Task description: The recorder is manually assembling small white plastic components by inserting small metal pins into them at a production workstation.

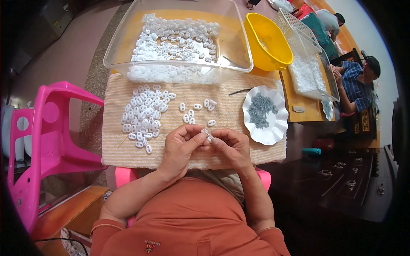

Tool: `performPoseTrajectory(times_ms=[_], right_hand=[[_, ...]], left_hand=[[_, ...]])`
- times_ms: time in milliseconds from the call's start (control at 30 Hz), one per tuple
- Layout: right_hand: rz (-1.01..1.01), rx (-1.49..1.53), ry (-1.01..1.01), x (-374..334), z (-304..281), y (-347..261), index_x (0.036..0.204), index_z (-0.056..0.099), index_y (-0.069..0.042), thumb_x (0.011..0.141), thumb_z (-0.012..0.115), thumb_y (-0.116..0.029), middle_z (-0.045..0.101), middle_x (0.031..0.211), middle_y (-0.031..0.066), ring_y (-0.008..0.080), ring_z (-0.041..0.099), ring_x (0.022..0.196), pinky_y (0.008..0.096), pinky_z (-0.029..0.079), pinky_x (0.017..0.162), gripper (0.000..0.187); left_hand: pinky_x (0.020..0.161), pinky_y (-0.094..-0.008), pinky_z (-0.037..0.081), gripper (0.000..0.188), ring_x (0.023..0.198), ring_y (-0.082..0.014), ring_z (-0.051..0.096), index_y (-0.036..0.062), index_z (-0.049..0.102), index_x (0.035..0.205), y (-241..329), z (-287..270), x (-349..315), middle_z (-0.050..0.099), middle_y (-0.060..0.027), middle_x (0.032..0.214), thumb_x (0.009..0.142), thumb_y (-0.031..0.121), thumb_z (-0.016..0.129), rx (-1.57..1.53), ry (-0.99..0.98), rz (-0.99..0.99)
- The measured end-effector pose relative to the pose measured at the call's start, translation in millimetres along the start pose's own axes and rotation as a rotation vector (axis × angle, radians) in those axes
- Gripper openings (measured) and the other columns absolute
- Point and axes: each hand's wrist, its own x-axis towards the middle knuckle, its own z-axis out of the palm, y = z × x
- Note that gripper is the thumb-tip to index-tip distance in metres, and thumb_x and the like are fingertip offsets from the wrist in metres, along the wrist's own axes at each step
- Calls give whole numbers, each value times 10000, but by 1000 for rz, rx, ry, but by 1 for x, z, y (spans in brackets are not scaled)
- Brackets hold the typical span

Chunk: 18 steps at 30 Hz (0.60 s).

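White small piece, head view: held over the striped cloth near its front edge, clamped between thumb and fingers of the left hand and of the right hand. Leftward lies a heap of two-holed white pieces; rightward, a scalloped plate bears grey bits. Beyond stands a clear bin.

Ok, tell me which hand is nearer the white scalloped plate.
Right. The right hand is just left of the white scalloped plate; the left hand is farther left.
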Motion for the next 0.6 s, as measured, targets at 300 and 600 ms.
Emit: performPoseTrajectory(times_ms=[300, 600], right_hand=[[51, 17, 44, -3, -2, 6, 1056, 616, 58, 889, 594, -18, 661, 967, 82, 127, 630, 845, 246, 519, 748, 185], [-149, -97, 16, 0, -3, 5, 1026, 620, 61, 873, 594, 3, 632, 1017, 97, 141, 613, 910, 257, 506, 794, 166]], left_hand=[[722, -262, 563, 142, 774, -127, 648, 12, 587, 1037, -2, -1, 0, 658, -81, 897, 897, 33, 603, -15, 0, 5], [717, -260, 562, 146, 768, -122, 644, 12, 588, 1037, -2, 3, -2, 656, -76, 886, 894, 29, 607, 2, -4, 19]])
